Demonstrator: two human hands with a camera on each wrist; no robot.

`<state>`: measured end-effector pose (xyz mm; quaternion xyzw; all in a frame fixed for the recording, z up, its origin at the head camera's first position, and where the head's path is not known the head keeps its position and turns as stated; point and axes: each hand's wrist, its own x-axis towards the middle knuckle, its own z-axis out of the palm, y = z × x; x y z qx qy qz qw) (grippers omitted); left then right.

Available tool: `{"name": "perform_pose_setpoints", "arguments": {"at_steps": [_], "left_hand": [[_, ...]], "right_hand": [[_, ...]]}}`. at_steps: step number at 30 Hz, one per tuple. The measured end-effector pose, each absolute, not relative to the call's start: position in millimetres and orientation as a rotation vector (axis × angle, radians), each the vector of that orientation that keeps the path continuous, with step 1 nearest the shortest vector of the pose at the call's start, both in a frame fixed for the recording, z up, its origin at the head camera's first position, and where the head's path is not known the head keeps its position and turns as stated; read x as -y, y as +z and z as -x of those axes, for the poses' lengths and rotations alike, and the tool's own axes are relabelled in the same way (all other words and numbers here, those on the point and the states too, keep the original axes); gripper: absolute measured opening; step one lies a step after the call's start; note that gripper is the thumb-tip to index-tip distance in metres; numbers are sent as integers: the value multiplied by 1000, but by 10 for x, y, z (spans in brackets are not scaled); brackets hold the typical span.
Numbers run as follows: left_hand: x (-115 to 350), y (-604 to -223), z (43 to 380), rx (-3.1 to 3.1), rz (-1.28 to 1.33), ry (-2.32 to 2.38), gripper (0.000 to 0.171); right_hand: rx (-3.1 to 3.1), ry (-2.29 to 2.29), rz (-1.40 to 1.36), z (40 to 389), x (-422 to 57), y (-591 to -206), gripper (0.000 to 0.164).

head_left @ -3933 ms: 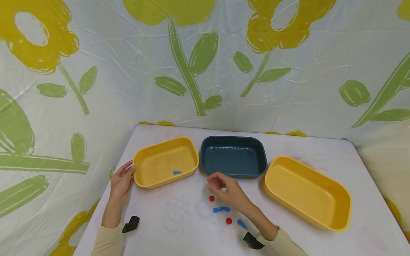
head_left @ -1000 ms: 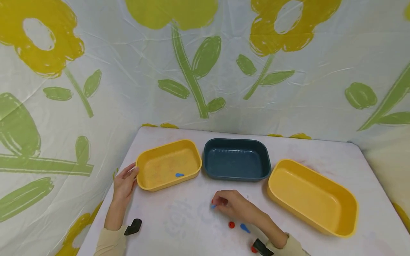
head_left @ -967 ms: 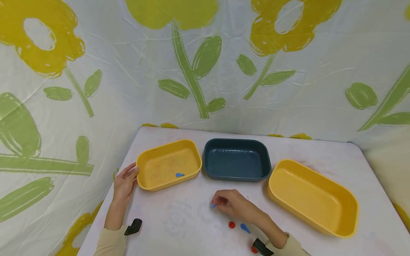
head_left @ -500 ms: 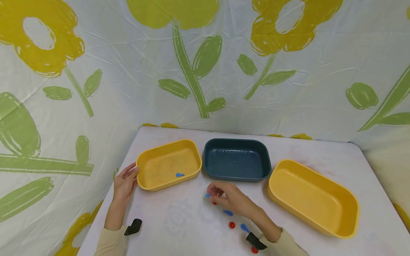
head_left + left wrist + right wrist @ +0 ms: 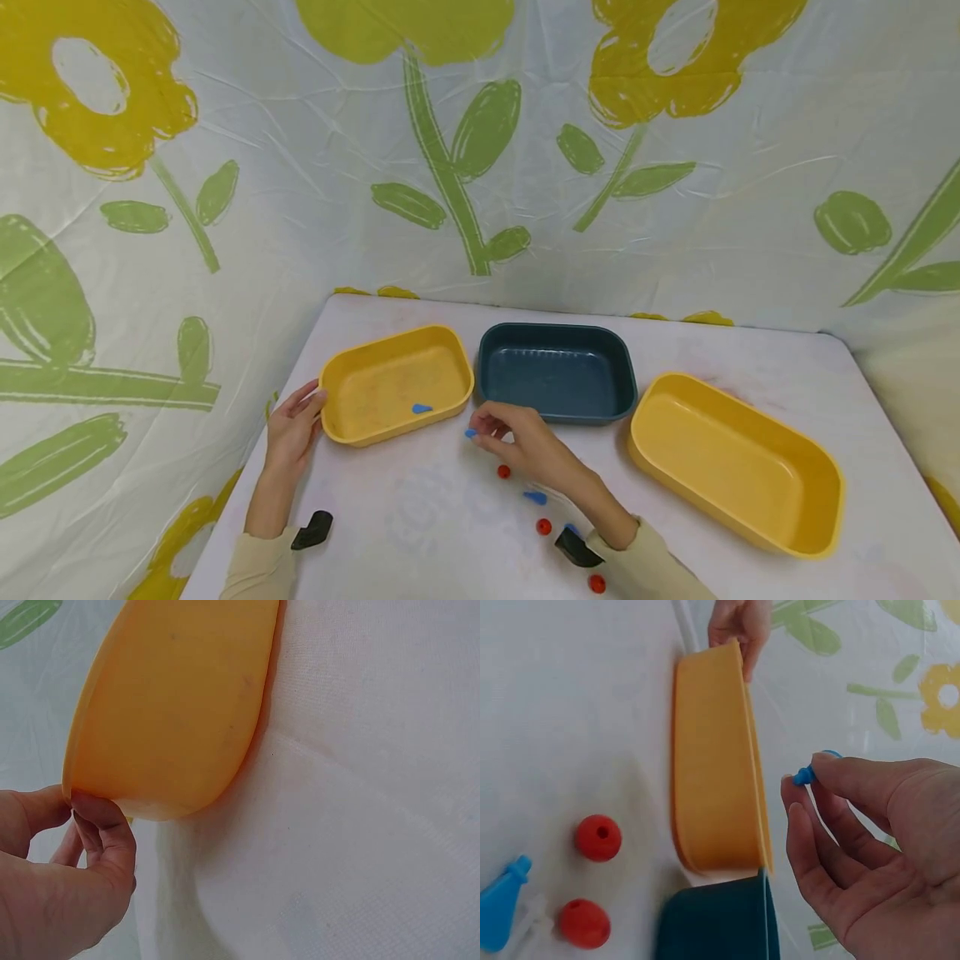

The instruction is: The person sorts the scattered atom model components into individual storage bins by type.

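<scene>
My left hand [image 5: 288,433] grips the rim of the left yellow tub [image 5: 375,379], thumb and fingers pinching its edge in the left wrist view. Inside that tub lies one small blue teardrop-shaped piece [image 5: 422,408]. Thumb and fingertips of my right hand [image 5: 525,437] pinch another blue teardrop-shaped piece [image 5: 804,775], held up near the front of the dark teal tub [image 5: 558,417]. Most of that piece is hidden by the fingers. On the table below the right hand are red beads [image 5: 504,472] with holes and further blue pieces [image 5: 536,497], one partly covered by the wrist camera.
A larger yellow tub [image 5: 735,467] stands at an angle on the right. Next to the left yellow tub is the teal one. A flower-printed cloth [image 5: 300,167] rises behind and beside the white table [image 5: 420,533].
My right hand has picked up a blue teardrop-shaped piece from the table and carried it up and leftward. The left hand keeps its grip on the yellow tub.
</scene>
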<state>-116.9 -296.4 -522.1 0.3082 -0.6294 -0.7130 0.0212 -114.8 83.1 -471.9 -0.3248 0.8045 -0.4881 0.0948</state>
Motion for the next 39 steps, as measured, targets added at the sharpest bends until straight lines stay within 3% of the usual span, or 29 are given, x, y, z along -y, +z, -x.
{"name": "perform_pose_setpoints", "arguments": {"at_steps": [17,39], "left_hand": [[2961,-5203,1183,1954,-974,-2212,50],[2962,-5219,1168,1941,-979,-2216,52]], "right_hand": [[-2394,-1625,970,1301,-517,-4647,17],[-2405,-1748,815,1479,-236,-4641,12]]}}
